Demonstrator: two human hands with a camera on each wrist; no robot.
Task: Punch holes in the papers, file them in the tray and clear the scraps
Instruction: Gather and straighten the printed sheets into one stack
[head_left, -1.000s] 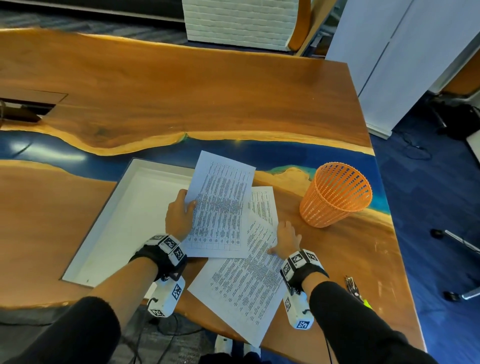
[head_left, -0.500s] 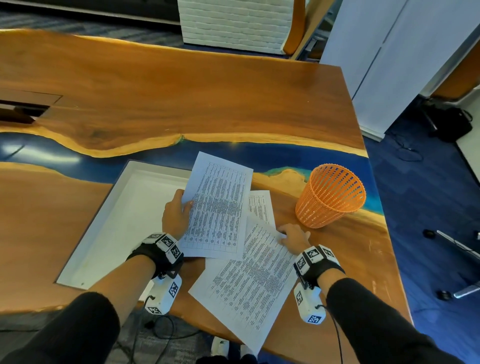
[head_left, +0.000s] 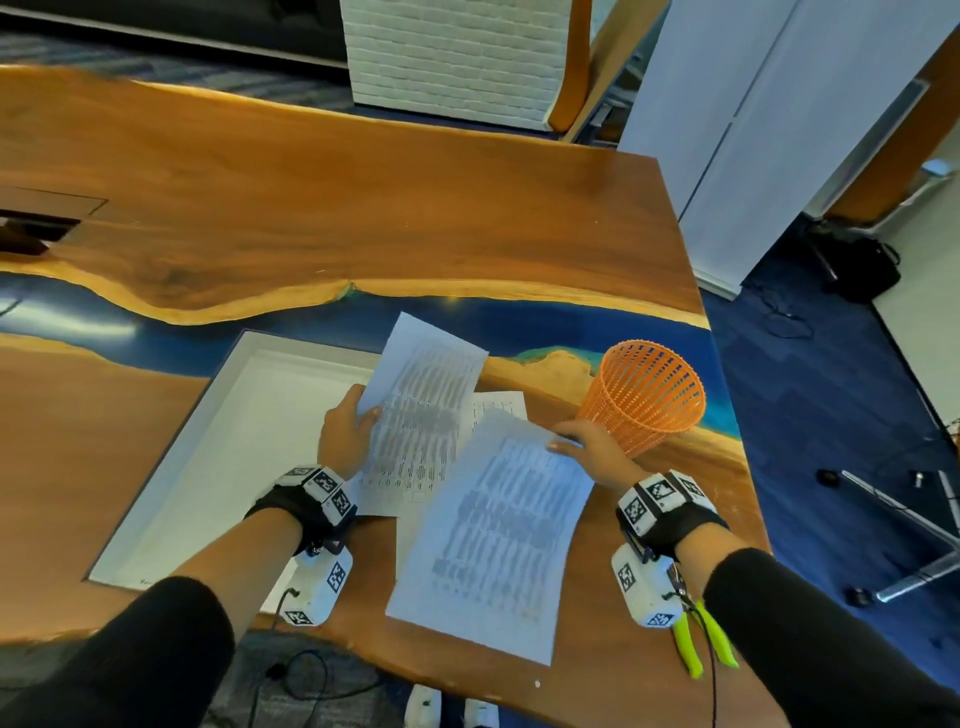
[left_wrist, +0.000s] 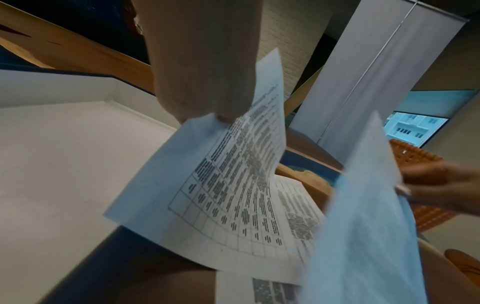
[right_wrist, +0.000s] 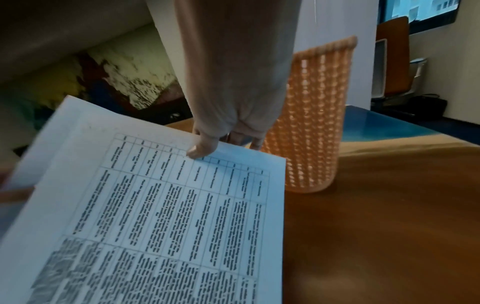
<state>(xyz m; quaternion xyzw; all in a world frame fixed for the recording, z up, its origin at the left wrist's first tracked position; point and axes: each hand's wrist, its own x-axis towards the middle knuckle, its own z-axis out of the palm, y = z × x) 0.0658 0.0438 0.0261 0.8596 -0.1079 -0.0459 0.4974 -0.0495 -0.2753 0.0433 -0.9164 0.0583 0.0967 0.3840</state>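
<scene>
My left hand (head_left: 347, 434) pinches the left edge of a printed sheet (head_left: 423, 421) and holds it lifted over the right rim of the white tray (head_left: 208, 441). In the left wrist view that sheet (left_wrist: 221, 185) curves up off the table. My right hand (head_left: 587, 448) pinches the top right corner of a second printed sheet (head_left: 498, 545) and holds it raised above the table; in the right wrist view the thumb (right_wrist: 201, 148) lies on top of this sheet (right_wrist: 168, 216). A third sheet (head_left: 498, 404) lies flat beneath them. The hole punch (head_left: 701, 639), with green handles, lies by my right forearm.
An orange mesh basket (head_left: 644, 397) stands upright just beyond my right hand. The table's right edge (head_left: 727, 415) runs close behind the basket, with blue floor below it. A cutout (head_left: 36, 228) sits in the tabletop at far left.
My right hand took hold of the near sheet's top corner and lifted it off the table. My left hand raised its sheet a little higher. The punch came into view.
</scene>
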